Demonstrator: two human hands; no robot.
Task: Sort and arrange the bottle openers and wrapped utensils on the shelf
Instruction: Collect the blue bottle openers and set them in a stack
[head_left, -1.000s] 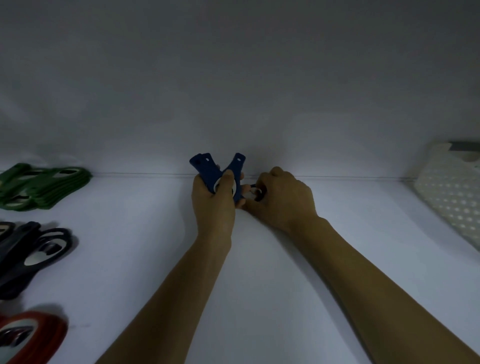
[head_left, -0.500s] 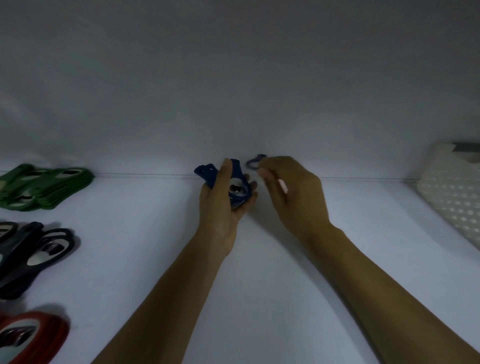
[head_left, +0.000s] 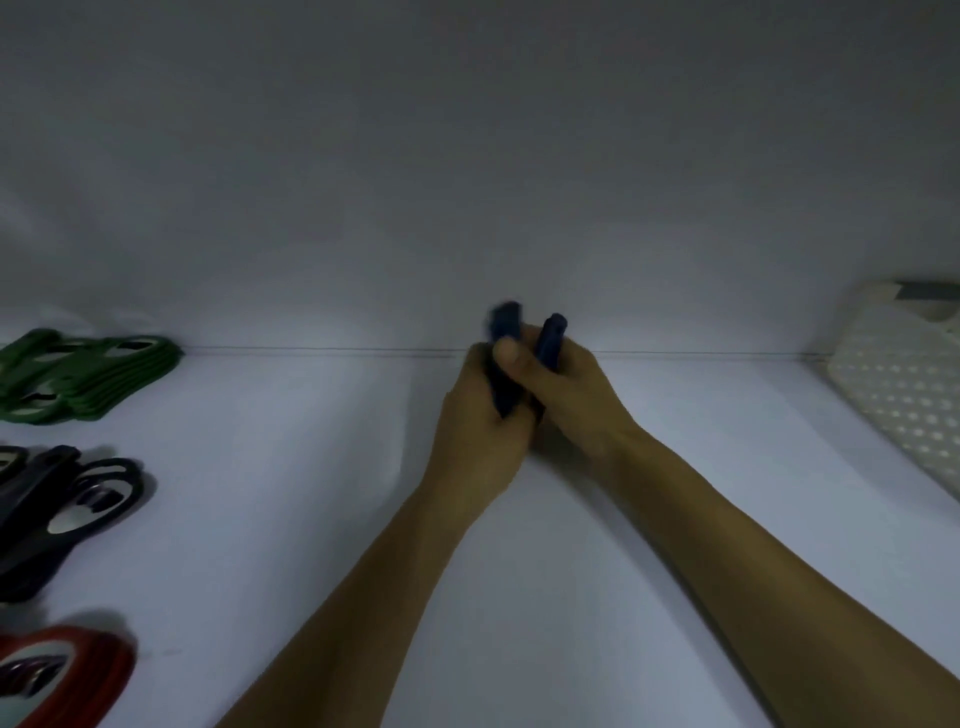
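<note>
Bottle openers in red (head_left: 62, 670) are lying stacked at the near left corner of the white shelf (head_left: 311, 493), partly cut off by the frame edge. Just beyond them, black bottle openers (head_left: 67, 504) are lying in a loose pile along the left edge, with their metal inserts showing.

Two bare forearms are stretching from the bottom edge toward the middle of the shelf, converging as they go. At their ends, the left hand (head_left: 478, 431) and the right hand (head_left: 576, 400) are pressing together close to the back of the shelf. Both hands are closed, their fingers curling round the blue bottle openers (head_left: 505, 387), which are standing roughly upright between the palms. The left thumb is lying across the front of one opener, and the right hand's fingers are wrapping the other. Two blue ends are projecting above the knuckles, apart from each other. Blur is hiding the exact count of openers and whether their lower ends are touching the shelf.

Farther back on the left, green bottle openers (head_left: 88, 374) are lying in a fanned stack near the back wall (head_left: 467, 182). On the far right, a white perforated basket (head_left: 904, 395) is sitting well apart from the hands.
</note>
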